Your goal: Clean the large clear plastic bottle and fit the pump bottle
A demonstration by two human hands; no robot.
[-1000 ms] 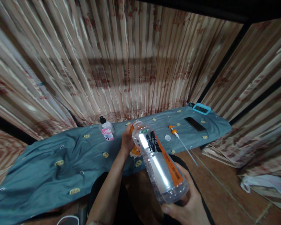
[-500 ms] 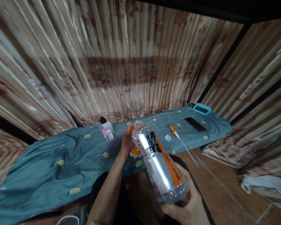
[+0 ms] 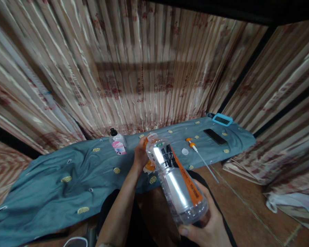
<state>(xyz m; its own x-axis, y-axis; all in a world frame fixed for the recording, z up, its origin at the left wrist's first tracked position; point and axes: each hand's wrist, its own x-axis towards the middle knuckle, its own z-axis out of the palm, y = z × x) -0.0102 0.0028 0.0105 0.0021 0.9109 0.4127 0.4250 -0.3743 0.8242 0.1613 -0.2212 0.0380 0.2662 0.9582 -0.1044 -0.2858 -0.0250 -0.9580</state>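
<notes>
My right hand [image 3: 206, 223] is wrapped round the base of a large clear plastic drink bottle [image 3: 176, 178] with a silver and orange label. The bottle tilts, its uncapped-looking neck pointing up and away to the left. My left hand [image 3: 141, 152] is closed on an orange container [image 3: 149, 166] beside that neck; most of it is hidden behind the drink bottle, so I cannot tell whether the two mouths touch. On the cloth to the right lies an orange and white pump head [image 3: 192, 144] with a long clear tube, beside a small whitish translucent disc [image 3: 184, 151].
A clear bottle [image 3: 118, 145] with black cap and pink label stands on the left of the teal patterned cloth [image 3: 87, 164]. A black phone [image 3: 215, 136] and a blue-framed digital clock [image 3: 222, 119] are at the right. Pleated curtains [image 3: 144, 68] hang behind.
Both hands and the drink bottle stay almost still. The whole view has shifted only very slightly.
</notes>
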